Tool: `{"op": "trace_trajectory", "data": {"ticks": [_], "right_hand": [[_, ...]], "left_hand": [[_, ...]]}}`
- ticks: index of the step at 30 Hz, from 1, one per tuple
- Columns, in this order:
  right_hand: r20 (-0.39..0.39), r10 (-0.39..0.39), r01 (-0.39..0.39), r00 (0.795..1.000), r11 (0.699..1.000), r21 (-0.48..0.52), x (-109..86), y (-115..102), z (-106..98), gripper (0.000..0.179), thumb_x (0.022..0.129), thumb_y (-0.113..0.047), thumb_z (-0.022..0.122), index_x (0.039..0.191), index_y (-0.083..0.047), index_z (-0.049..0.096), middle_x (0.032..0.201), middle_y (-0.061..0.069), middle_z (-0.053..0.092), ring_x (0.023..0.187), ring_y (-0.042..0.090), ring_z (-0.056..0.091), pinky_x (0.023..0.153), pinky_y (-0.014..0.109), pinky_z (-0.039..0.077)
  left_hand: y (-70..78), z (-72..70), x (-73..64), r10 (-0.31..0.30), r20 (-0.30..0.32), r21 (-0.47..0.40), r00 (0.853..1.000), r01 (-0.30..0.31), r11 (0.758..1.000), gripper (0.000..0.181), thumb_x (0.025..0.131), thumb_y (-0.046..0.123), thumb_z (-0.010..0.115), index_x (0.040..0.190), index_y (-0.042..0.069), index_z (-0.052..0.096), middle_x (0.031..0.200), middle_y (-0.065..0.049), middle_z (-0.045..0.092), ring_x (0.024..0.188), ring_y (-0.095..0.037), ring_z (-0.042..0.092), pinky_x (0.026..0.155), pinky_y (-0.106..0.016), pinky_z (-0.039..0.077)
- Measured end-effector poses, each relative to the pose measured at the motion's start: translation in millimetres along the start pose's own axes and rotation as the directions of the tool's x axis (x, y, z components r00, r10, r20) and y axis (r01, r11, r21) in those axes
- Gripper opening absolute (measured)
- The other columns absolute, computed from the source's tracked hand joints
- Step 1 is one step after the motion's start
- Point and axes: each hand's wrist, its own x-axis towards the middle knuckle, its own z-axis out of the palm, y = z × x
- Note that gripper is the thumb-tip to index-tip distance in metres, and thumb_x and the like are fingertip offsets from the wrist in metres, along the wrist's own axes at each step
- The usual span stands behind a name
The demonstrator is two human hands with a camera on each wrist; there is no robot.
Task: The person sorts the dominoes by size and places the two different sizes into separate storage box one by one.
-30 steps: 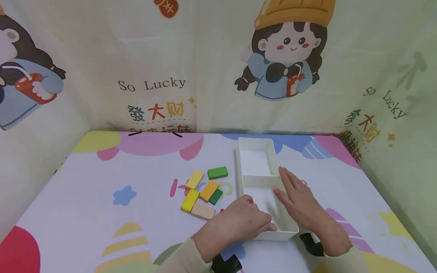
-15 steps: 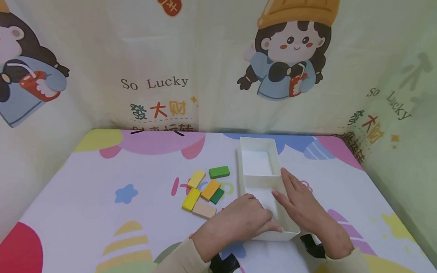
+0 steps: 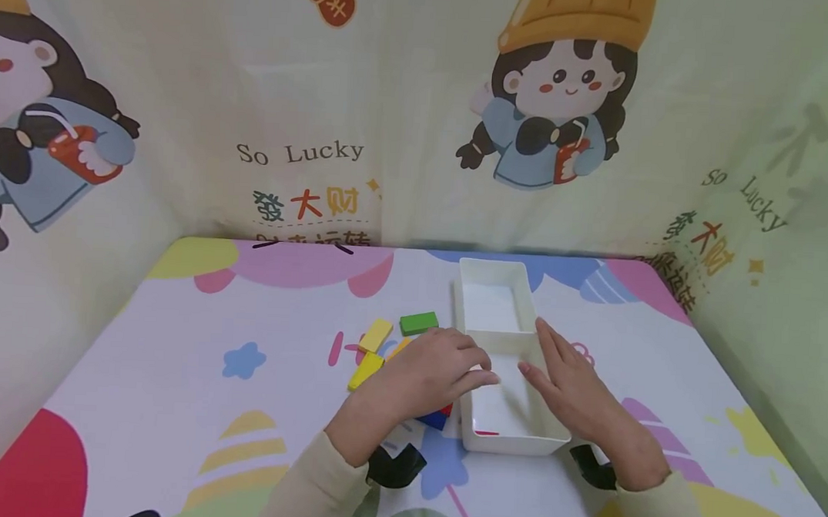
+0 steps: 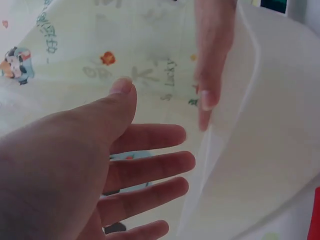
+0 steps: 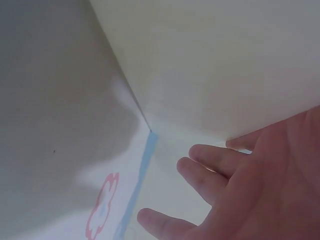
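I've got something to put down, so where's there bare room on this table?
The table is bare around the printed blue star, left of the blocks, and between the right hand and the table's right edge. The far compartment of the white box looks empty too. It's crowded left of the box, where the left hand covers some blocks.

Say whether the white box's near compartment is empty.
Not empty: in the head view, a red piece shows inside the white box, just behind its near wall, partly hidden.
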Motion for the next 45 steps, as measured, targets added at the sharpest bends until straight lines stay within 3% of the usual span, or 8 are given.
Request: {"op": "trace_trajectory", "data": {"ticks": [10,15,21,27,30,36,42,45], "right_hand": [[0.025,0.028,-0.028,0.999,1.0,0.009,-2.1,-1.4,3.1,0.081,0.103,-0.05,0.042,0.159,-0.004,0.005,0.162,0.025,0.017,0.145,0.048,0.026,0.112,0.067,0.028],[0.022,0.025,-0.026,0.999,1.0,0.008,-0.8,-1.9,-0.4,0.081,0.103,-0.049,0.042,0.159,-0.005,0.005,0.162,0.025,0.017,0.145,0.048,0.025,0.113,0.067,0.026],[0.034,0.025,-0.025,0.999,1.0,0.009,0.1,-1.1,-0.7,0.081,0.103,-0.049,0.042,0.159,-0.004,0.005,0.162,0.025,0.016,0.145,0.048,0.025,0.113,0.067,0.026],[0.029,0.017,-0.017,0.999,1.0,0.023,1.3,-0.3,-1.9,0.081,0.103,-0.049,0.042,0.159,-0.005,0.003,0.163,0.025,0.015,0.146,0.048,0.024,0.113,0.067,0.025],[0.034,0.009,-0.01,0.999,0.999,0.032,1.4,-0.5,-1.8,0.081,0.103,-0.048,0.042,0.159,-0.004,0.003,0.163,0.026,0.015,0.146,0.048,0.024,0.113,0.066,0.025],[0.025,0.004,-0.005,1.0,0.999,0.037,0.8,-0.7,-3.7,0.08,0.103,-0.047,0.043,0.159,-0.005,0.004,0.162,0.026,0.016,0.145,0.048,0.024,0.113,0.066,0.025],[0.034,0.006,-0.008,0.999,0.999,0.04,0.9,0.0,-1.7,0.081,0.103,-0.048,0.043,0.159,-0.005,0.003,0.162,0.026,0.016,0.145,0.048,0.025,0.113,0.065,0.026],[0.033,0.005,-0.007,0.999,0.999,0.038,0.6,-0.2,-1.4,0.08,0.103,-0.047,0.043,0.159,-0.004,0.003,0.162,0.026,0.017,0.145,0.048,0.025,0.113,0.065,0.026]], "left_hand": [[-31.1,-2.2,-26.1,-0.054,-0.076,0.01,0.996,0.055,0.998,0.022,0.099,0.028,0.06,0.114,0.017,0.071,0.109,0.0,0.07,0.103,-0.015,0.066,0.092,-0.03,0.055],[-33.2,2.2,-24.2,-0.086,-0.013,-0.019,0.996,0.086,0.996,0.019,0.096,0.021,0.066,0.113,0.016,0.071,0.112,-0.002,0.07,0.103,-0.016,0.067,0.089,-0.028,0.057],[-33.1,14.0,-17.3,-0.147,0.15,0.004,0.978,0.148,0.989,0.022,0.094,0.018,0.067,0.116,0.019,0.07,0.112,0.001,0.069,0.093,-0.01,0.063,0.082,-0.02,0.055],[-30.1,25.8,-9.9,-0.114,0.258,0.027,0.959,0.111,0.993,0.019,0.09,0.022,0.073,0.109,0.02,0.071,0.095,0.005,0.066,0.08,-0.004,0.055,0.071,-0.013,0.05],[-29.7,30.2,-9.9,-0.119,0.269,0.048,0.956,0.11,0.993,0.023,0.086,0.026,0.078,0.107,0.021,0.07,0.092,0.006,0.063,0.08,-0.004,0.054,0.073,-0.013,0.05],[-29.8,32.6,-10.5,-0.106,0.228,0.061,0.968,0.094,0.994,0.025,0.085,0.029,0.078,0.108,0.022,0.07,0.094,0.005,0.063,0.081,-0.004,0.054,0.074,-0.013,0.051],[-28.5,32.3,-14.6,-0.147,0.307,0.062,0.94,0.135,0.989,0.04,0.077,0.041,0.083,0.111,0.027,0.067,0.097,0.007,0.054,0.086,-0.005,0.049,0.069,-0.015,0.047],[-26.6,34.6,-15.3,-0.162,0.299,0.097,0.941,0.139,0.986,0.044,0.078,0.04,0.083,0.115,0.026,0.065,0.102,0.006,0.055,0.09,-0.006,0.049,0.072,-0.016,0.048]]}}
